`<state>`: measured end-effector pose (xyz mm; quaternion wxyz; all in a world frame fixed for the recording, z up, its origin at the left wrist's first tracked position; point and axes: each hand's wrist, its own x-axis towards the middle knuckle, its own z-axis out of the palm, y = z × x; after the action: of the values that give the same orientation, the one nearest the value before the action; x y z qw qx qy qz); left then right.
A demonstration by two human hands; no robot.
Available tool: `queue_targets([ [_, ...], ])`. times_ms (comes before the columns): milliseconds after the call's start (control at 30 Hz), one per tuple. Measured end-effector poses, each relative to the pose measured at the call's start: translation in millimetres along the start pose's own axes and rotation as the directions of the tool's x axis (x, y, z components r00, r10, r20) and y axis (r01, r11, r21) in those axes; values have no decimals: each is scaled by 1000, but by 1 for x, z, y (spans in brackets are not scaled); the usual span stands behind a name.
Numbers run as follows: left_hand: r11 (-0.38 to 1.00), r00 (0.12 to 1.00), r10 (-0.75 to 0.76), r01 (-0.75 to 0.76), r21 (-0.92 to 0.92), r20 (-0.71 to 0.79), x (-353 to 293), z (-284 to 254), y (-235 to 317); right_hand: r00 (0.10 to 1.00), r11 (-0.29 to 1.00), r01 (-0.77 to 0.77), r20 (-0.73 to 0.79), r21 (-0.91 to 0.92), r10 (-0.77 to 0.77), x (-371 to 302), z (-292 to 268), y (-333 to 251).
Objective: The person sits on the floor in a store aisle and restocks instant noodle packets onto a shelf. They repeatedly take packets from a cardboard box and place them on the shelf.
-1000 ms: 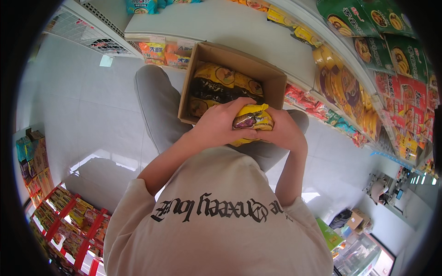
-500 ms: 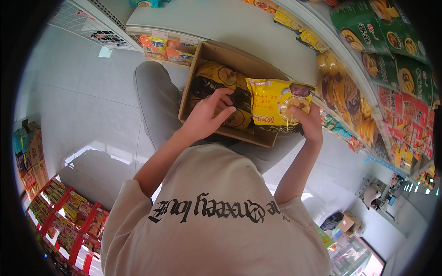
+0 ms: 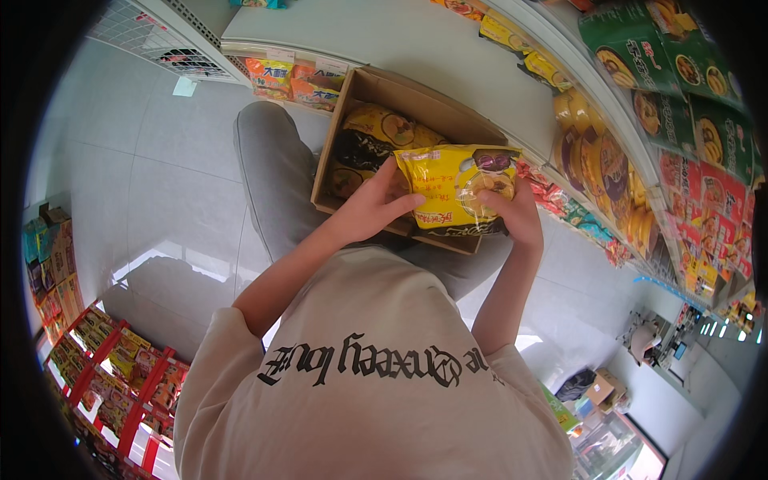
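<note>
Both your bare forearms reach up and forward from short sleeves, the left forearm (image 3: 296, 270) slanting in toward the middle, the right forearm (image 3: 504, 292) rising more steeply; your left hand (image 3: 382, 198) and right hand (image 3: 516, 214) face each other well ahead of your chest, apart but near; your left thumb (image 3: 410, 203) points across toward the right, its fingers largely hidden from view; your right thumb (image 3: 490, 198) angles inward and upward, the fingers behind it mostly out of sight; each hand holds a thumb-topped grip.
</note>
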<state>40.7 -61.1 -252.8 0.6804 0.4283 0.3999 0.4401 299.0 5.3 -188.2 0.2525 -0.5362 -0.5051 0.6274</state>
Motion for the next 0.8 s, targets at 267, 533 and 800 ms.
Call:
queue_targets([
  [267, 975, 994, -103, 107, -194, 31, 0, -6, 1, 994, 999, -24, 108, 48, 19, -5, 13, 7],
  [533, 773, 964, -258, 166, -612, -65, -6, -2, -2, 993, 811, 54, 51, 583, -103, 3, 18, 43],
  [800, 764, 964, -228, 92, -638, -135, -5, 4, -8, 998, 957, 59, 9, 285, -64, -3, 57, 38],
])
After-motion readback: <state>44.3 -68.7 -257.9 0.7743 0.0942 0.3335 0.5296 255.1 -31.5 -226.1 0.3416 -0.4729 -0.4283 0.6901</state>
